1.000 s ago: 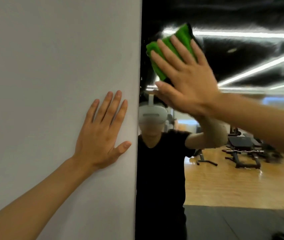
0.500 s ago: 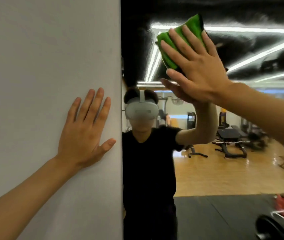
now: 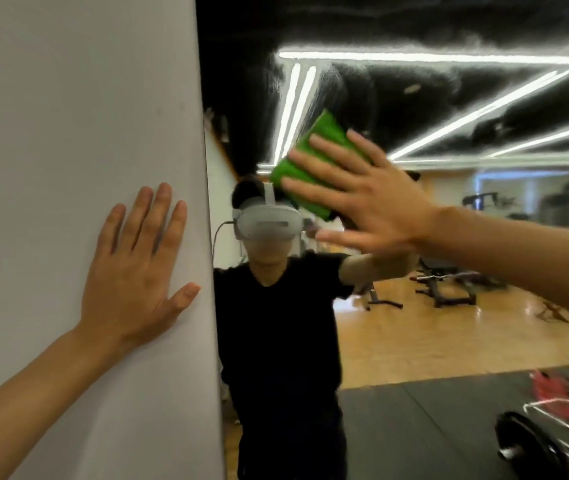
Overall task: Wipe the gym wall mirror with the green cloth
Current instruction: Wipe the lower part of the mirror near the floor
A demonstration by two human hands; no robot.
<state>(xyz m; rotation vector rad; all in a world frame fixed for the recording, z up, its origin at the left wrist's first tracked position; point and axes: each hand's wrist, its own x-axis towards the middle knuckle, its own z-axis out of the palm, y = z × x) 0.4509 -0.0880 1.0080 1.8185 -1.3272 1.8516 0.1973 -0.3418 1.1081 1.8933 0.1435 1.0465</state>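
From the head view, the right hand (image 3: pixel 380 209) has its grip spread wide. Its straight fingers are fanned flat over the folded green cloth (image 3: pixel 326 135) and press it against the mirror (image 3: pixel 397 341), while the thumb sticks out sideways below, off the cloth. The cloth sits high on the glass, just above and to the right of the reflected grey headset (image 3: pixel 265 223), with its upper corner and left edge showing past the fingertips. The right forearm comes in from the right edge and slopes up to the wrist. The left hand (image 3: pixel 130 282) also has an open grip and holds nothing. Its palm and close-set fingers lie flat on the plain grey wall (image 3: pixel 68 116), fingers pointing up, thumb angled out until it almost reaches the wall's edge beside the mirror. The left forearm rises from the lower left corner. The glass reflects a person in a black shirt, a dark ceiling with bright light strips (image 3: pixel 449 58), a wooden floor, weight benches (image 3: pixel 449 285) and a black mat (image 3: pixel 432 427). A dark round weight plate (image 3: pixel 532 448) shows, blurred, at lower right.
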